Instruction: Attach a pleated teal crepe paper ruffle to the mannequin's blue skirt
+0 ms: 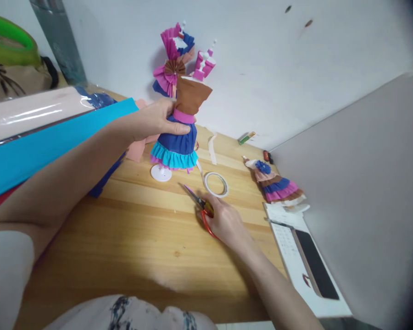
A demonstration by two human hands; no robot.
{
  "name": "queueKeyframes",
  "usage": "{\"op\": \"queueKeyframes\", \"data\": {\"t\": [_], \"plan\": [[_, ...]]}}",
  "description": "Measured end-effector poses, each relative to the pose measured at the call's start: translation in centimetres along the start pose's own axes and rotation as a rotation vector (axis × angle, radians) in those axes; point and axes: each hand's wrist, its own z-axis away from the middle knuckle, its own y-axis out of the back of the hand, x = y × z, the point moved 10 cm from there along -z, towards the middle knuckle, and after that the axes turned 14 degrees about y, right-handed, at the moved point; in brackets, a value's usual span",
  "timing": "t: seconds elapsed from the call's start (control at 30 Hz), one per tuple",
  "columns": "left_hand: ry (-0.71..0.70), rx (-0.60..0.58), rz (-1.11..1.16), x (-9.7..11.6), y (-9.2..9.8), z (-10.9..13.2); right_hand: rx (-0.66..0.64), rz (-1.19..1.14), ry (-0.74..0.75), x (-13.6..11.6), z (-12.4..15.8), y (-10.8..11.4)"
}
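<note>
My left hand (161, 120) is wrapped round the waist of a small dress form (177, 142) in a paper dress. Its top is brown, the waistband pink, and the skirt dark blue with a turquoise frill. The form tilts a little above its round white base (161, 173). Lower down, my right hand (223, 220) grips red-handled scissors (206, 219), their blades pointing up and left towards the base. A roll of white tape (216, 184) lies just beyond the right hand, close to the scissors.
Behind stands another dress form (174, 64) in magenta, blue and brown. A finished-looking layered doll dress (278, 183) lies at the right, above a white notebook (289, 247) with a phone (316, 263). Rolled turquoise paper (62, 137) and a bottle (60, 41) occupy the left. A wall borders the back.
</note>
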Motion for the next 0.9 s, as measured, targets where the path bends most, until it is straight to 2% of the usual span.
{"op": "queueKeyframes", "data": {"t": [0.13, 0.23, 0.3, 0.37, 0.47, 0.63, 0.77, 0.9], "plan": [[-0.036, 0.002, -0.025, 0.2, 0.0, -0.1, -0.123, -0.094, 0.002, -1.2, 0.4, -0.3], [-0.053, -0.023, -0.035, 0.5, -0.2, -0.1, -0.154, -0.156, 0.008, -0.9, 0.4, 0.2], [-0.039, -0.051, -0.028, 0.6, -0.5, 0.1, -0.14, -0.215, 0.072, -0.6, 0.2, 1.1], [-0.023, -0.064, -0.01, 0.7, -0.5, 0.5, -0.154, -0.318, 0.201, -0.8, 0.0, 2.0], [-0.018, -0.048, 0.062, 1.1, 0.0, 0.9, -0.261, -0.604, 0.303, -0.7, -0.1, 2.4], [0.147, -0.118, 0.217, -1.0, 0.0, 0.3, -0.513, -1.207, 0.187, -0.9, 0.1, 0.4], [0.229, -0.157, 0.318, -2.9, -0.5, -0.4, -0.522, -1.42, 0.386, -3.5, -0.3, 0.3], [0.252, -0.252, 0.387, -3.8, -1.5, -0.6, -0.448, -1.61, 0.539, -5.9, -0.9, 0.9]]}}
